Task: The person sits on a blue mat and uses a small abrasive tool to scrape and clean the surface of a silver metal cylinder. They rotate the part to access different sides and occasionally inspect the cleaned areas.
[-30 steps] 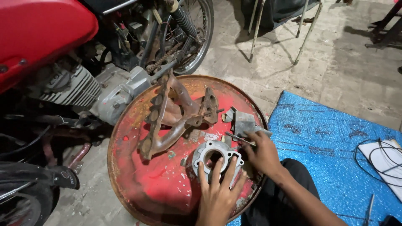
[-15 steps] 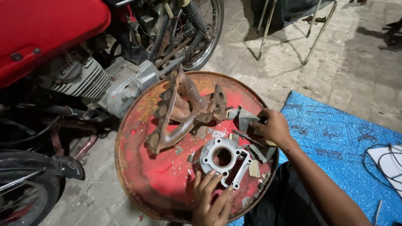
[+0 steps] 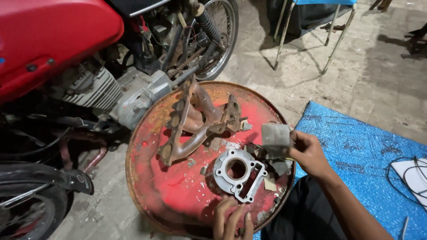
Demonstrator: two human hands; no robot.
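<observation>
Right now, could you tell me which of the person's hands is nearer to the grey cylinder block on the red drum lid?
Left. The left hand lies just below the cylinder block, fingertips close to it; the right hand is raised off to its right, gripping a grey block.

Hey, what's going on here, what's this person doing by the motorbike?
A person works over a round, rusty red metal drum lid on the floor beside a red motorcycle. Their right hand holds up a small grey rectangular block. Their left hand rests at the lid's near edge, just short of a silver engine cylinder block lying flat. A rusty brown exhaust manifold lies behind it.
</observation>
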